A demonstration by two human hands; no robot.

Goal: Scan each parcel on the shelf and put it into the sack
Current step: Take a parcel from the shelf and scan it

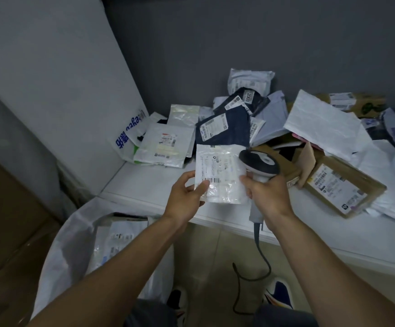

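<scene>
Parcel (218, 175), a flat white and clear plastic mailer, is off the shelf and held label-up above the shelf's near edge, between the 2 hands.

Left hand (187, 199): the thumb (203, 187) presses on the label face at the near left corner, just beside the barcode (211, 180). The other fingers curl behind the film, so this is a pinch grip on the parcel.

Right hand (266, 194): the fingers are wrapped round the handle of the scanner (260, 162). 1 fingertip is touching or very near the parcel's right edge; which of these cannot be told. The scanner head sits over the parcel's far right corner, right of the barcode and close to the film. Whether the trigger is pressed cannot be told.

Assessment: the step in hand is the scan of this parcel.
- The left thumb should keep off the barcode bars, since it lies just beside them.
- The film looks glossy and wrinkled, so the parcel should be held taut and tilted to shed glare.
- The scanner head should draw back to the right and aim at the barcode rather than crowd the label.

Surroundings: the sack (57, 251) stands open at near left, below the edge of the shelf (144, 182), with parcels inside it. A short move leftward should suffice after a good read. The cable (257, 241) hangs from the scanner toward the floor and should be kept away from the sack mouth. Many parcels, among them 1 brown box (342, 187), lie on the shelf to the far and right, presumably awaiting scan.
</scene>
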